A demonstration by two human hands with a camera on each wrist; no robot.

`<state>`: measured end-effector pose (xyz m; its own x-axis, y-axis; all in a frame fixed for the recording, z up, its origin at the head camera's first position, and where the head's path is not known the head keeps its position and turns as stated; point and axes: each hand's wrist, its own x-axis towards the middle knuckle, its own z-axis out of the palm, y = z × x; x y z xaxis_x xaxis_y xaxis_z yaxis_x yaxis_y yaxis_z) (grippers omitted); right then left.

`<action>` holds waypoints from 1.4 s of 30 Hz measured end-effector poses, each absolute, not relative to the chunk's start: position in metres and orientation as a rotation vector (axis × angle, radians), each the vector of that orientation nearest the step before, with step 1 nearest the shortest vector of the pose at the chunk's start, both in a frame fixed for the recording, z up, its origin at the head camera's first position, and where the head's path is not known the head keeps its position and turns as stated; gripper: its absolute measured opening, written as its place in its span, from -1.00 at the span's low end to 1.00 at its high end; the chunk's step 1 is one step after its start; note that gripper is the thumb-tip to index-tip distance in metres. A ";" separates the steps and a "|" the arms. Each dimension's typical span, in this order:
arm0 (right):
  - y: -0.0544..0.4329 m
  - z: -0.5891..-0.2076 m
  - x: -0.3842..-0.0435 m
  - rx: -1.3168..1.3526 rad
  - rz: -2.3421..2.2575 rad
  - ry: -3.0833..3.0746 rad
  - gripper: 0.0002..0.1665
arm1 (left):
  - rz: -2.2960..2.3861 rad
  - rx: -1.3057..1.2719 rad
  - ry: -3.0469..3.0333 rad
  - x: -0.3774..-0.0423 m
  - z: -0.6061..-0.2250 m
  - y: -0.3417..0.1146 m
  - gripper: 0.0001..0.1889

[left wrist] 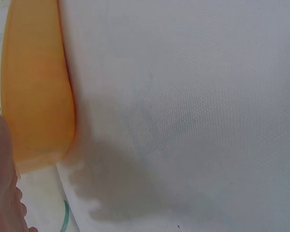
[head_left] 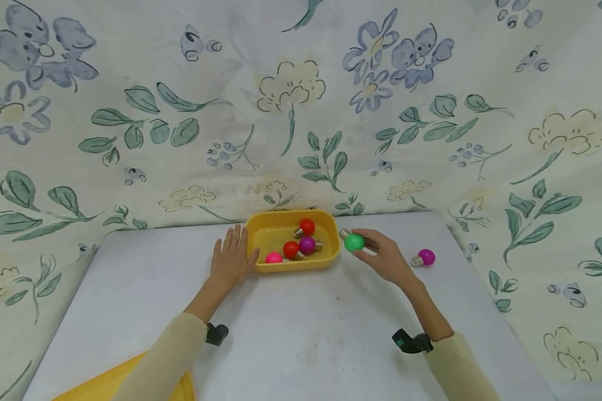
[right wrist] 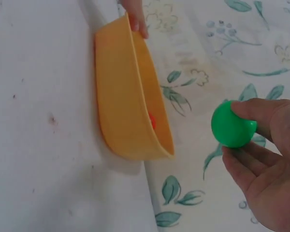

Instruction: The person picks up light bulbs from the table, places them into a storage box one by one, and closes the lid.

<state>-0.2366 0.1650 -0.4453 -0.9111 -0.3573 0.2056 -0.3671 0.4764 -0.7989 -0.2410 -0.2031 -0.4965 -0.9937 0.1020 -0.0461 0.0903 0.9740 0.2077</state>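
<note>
My right hand [head_left: 385, 257] pinches a green light bulb [head_left: 354, 242] between thumb and fingers, its silver screw base toward the right rim of the yellow tub [head_left: 281, 267]. In the right wrist view the green bulb [right wrist: 233, 124] shows its round side. My left hand [head_left: 229, 259], fingers straight, rests against the tub's left side with the thumb at the rim. Inside the tub lie red bulbs [head_left: 307, 226], a purple bulb [head_left: 307, 245] and a pink bulb [head_left: 273, 257]. The left wrist view shows the tub's outer wall [left wrist: 38, 87] beside part of the left hand [left wrist: 1, 174].
Another purple bulb [head_left: 426, 257] lies on the white table [head_left: 301, 334], right of my right hand. A second yellow container [head_left: 115, 379] stands at the near left, partly under the left sleeve. Floral cloth [head_left: 291, 139] hangs behind the table.
</note>
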 end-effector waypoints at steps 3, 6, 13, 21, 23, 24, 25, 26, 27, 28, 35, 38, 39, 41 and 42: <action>0.153 -0.444 -0.245 0.686 1.463 -2.697 -0.43 | 0.308 0.148 3.062 -0.241 -0.497 -0.204 -0.24; 0.142 -0.442 -0.253 0.711 1.452 -2.701 -0.43 | 0.304 0.145 3.058 -0.242 -0.497 -0.204 -0.23; 0.116 -0.439 -0.268 0.763 1.451 -2.714 -0.47 | 0.290 0.142 3.047 -0.243 -0.498 -0.204 -0.23; 0.088 -0.443 -0.287 0.835 1.430 -2.746 -0.47 | 0.301 0.143 3.034 -0.243 -0.498 -0.204 -0.22; 0.082 -0.443 -0.291 0.834 1.419 -2.767 -0.47 | 0.301 0.145 3.030 -0.243 -0.498 -0.204 -0.22; 0.078 -0.443 -0.292 0.834 1.410 -2.777 -0.47 | 0.300 0.145 3.032 -0.243 -0.498 -0.203 -0.22; 0.075 -0.443 -0.294 0.834 1.409 -2.786 -0.47 | 0.301 0.145 3.034 -0.243 -0.498 -0.204 -0.22; 0.072 -0.443 -0.296 0.840 1.407 -2.791 -0.47 | 0.302 0.145 3.037 -0.243 -0.498 -0.203 -0.23; 0.069 -0.443 -0.298 0.841 1.401 -2.800 -0.46 | 0.298 0.144 3.037 -0.243 -0.498 -0.203 -0.23; 0.065 -0.443 -0.299 0.837 1.399 -2.808 -0.46 | 0.294 0.142 3.038 -0.243 -0.497 -0.203 -0.23; 0.047 -0.453 -0.310 0.855 1.306 -2.843 -0.47 | 0.286 0.143 3.048 -0.243 -0.497 -0.203 -0.23; 0.041 -0.457 -0.314 0.859 1.249 -2.859 -0.47 | 0.277 0.134 3.049 -0.243 -0.498 -0.202 -0.23; 0.039 -0.458 -0.315 0.860 1.226 -2.868 -0.46 | 0.273 0.131 3.048 -0.243 -0.499 -0.202 -0.23; 0.035 -0.460 -0.316 0.865 1.174 -2.888 -0.46 | 0.259 0.121 3.046 -0.243 -0.500 -0.202 -0.22; 0.033 -0.462 -0.317 0.870 1.160 -2.897 -0.45 | 0.252 0.116 3.044 -0.243 -0.500 -0.202 -0.22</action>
<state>-0.3170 0.0335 -0.4616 -0.8514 -0.5141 0.1041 -0.4440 0.6006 -0.6650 -0.2428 -0.2025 -0.4999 -0.9935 0.0824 -0.0782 0.0684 0.9836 0.1669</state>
